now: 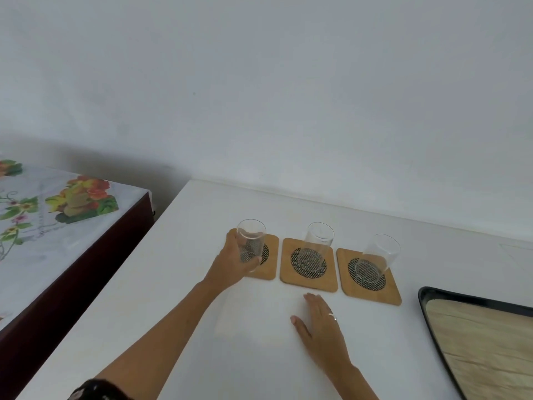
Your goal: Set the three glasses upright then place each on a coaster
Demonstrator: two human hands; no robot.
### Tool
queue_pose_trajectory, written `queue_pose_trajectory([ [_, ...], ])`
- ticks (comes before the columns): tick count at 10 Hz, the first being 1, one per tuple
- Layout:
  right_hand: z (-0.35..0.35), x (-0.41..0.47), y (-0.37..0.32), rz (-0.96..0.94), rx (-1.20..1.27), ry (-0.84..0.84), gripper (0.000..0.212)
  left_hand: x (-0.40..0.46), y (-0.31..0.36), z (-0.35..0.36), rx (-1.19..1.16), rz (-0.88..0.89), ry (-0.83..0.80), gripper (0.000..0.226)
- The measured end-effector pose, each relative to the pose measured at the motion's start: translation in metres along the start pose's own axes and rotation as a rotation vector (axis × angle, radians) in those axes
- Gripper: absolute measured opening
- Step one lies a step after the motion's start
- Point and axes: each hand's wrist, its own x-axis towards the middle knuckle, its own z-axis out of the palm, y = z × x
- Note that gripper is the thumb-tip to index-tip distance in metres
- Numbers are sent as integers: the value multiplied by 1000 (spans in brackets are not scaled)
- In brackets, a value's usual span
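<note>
Three square wooden coasters with dark mesh centres lie in a row on the white table. A clear glass (315, 246) stands upright on the middle coaster (308, 265). Another clear glass (376, 261) stands upright on the right coaster (370, 277). My left hand (235, 262) is wrapped around the third glass (251, 241), which is upright over the left coaster (269, 261); I cannot tell whether its base touches. My right hand (320, 327) rests flat on the table in front of the middle coaster, fingers apart, holding nothing.
A black-rimmed tray (432, 295) with a wood-pattern floor lies at the right, near the right coaster. A wall runs behind the table (202, 327). To the left, past a gap, is a bed with a floral sheet (57, 215).
</note>
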Motion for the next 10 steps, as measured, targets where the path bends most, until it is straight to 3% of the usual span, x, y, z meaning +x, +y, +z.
queue_pose_trajectory([
  [2,8,-3,8,-68,-156,60,45,33,-12,3,-7,-106,9,63],
  [7,8,0,10,-97,-162,59,39,50,-31,21,6,-84,28,73],
  [8,8,2,10,-84,-169,56,39,46,-25,20,64,-84,0,91],
  [9,8,0,10,-95,-166,70,40,43,-23,18,127,-73,30,109],
  [10,11,1,10,-100,-147,76,42,20,-24,22,201,24,226,106],
])
